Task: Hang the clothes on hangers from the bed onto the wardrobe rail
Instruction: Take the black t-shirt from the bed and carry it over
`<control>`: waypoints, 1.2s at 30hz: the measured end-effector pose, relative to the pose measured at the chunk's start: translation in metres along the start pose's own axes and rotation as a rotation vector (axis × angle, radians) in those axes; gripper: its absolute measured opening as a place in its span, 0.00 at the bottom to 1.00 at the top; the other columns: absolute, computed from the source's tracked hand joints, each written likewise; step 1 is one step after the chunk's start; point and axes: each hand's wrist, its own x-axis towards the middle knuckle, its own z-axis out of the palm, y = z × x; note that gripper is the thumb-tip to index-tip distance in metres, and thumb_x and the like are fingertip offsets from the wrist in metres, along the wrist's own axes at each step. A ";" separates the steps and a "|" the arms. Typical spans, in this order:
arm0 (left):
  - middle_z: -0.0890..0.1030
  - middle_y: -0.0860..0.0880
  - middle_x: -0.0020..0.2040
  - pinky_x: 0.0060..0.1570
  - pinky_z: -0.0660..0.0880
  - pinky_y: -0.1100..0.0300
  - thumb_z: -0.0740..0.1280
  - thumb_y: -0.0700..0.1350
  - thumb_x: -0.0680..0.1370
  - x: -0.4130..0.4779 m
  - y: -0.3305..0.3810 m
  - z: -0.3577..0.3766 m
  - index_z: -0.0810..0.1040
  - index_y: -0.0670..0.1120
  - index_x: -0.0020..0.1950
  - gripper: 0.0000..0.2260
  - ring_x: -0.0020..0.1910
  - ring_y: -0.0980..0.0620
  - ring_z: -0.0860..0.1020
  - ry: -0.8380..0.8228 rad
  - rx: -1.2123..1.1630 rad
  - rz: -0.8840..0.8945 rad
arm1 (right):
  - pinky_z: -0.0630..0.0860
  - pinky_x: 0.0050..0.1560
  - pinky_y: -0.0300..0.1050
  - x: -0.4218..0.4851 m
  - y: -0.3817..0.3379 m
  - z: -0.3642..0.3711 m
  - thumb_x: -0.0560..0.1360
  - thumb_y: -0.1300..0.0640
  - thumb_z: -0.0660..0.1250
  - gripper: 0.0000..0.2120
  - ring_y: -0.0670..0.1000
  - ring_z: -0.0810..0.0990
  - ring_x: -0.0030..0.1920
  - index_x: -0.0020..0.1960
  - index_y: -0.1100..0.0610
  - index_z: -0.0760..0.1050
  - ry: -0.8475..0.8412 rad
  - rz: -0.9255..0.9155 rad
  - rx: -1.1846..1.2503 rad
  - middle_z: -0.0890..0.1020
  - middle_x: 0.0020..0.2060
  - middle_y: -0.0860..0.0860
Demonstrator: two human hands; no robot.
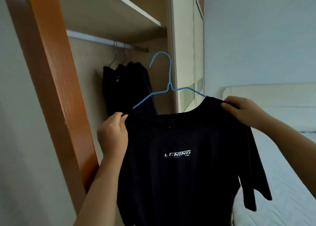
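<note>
A thin blue wire hanger (168, 87) carries a matte black T-shirt (184, 157). The left hand (113, 133) and right hand (242, 110) pinch its shoulders, hook raised right of the metal rail (106, 40).

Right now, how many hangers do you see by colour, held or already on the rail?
Blue hanger, carrying the black T-shirt held by the left hand and right hand: 1
Silver hangers on the wardrobe rail: 2
Total: 3
</note>
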 end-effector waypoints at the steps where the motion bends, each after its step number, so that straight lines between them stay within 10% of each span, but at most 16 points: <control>1: 0.78 0.43 0.29 0.26 0.57 0.68 0.64 0.39 0.76 0.000 -0.003 0.005 0.79 0.37 0.41 0.07 0.27 0.51 0.69 0.020 -0.005 -0.004 | 0.67 0.37 0.39 0.000 -0.001 -0.001 0.78 0.54 0.58 0.09 0.50 0.74 0.38 0.44 0.56 0.74 -0.012 0.008 -0.020 0.76 0.35 0.51; 11: 0.82 0.38 0.37 0.37 0.64 0.50 0.63 0.41 0.75 -0.014 -0.023 0.044 0.81 0.38 0.48 0.09 0.37 0.36 0.76 0.104 0.043 -0.188 | 0.61 0.31 0.39 0.013 -0.002 0.023 0.78 0.56 0.59 0.17 0.40 0.67 0.22 0.31 0.55 0.70 -0.138 0.079 0.162 0.69 0.21 0.44; 22: 0.81 0.36 0.42 0.42 0.67 0.44 0.63 0.41 0.75 0.008 -0.070 0.112 0.80 0.38 0.48 0.09 0.43 0.33 0.75 0.144 0.178 -0.254 | 0.68 0.31 0.31 0.104 0.029 0.097 0.78 0.55 0.59 0.14 0.42 0.73 0.28 0.37 0.57 0.76 -0.366 -0.016 0.122 0.73 0.28 0.48; 36: 0.79 0.37 0.55 0.54 0.70 0.45 0.66 0.45 0.74 0.093 -0.147 0.101 0.78 0.44 0.57 0.13 0.54 0.34 0.74 0.099 0.403 -0.398 | 0.73 0.28 0.36 0.241 -0.030 0.205 0.77 0.55 0.60 0.13 0.44 0.78 0.25 0.40 0.61 0.77 -0.510 -0.035 0.942 0.79 0.26 0.49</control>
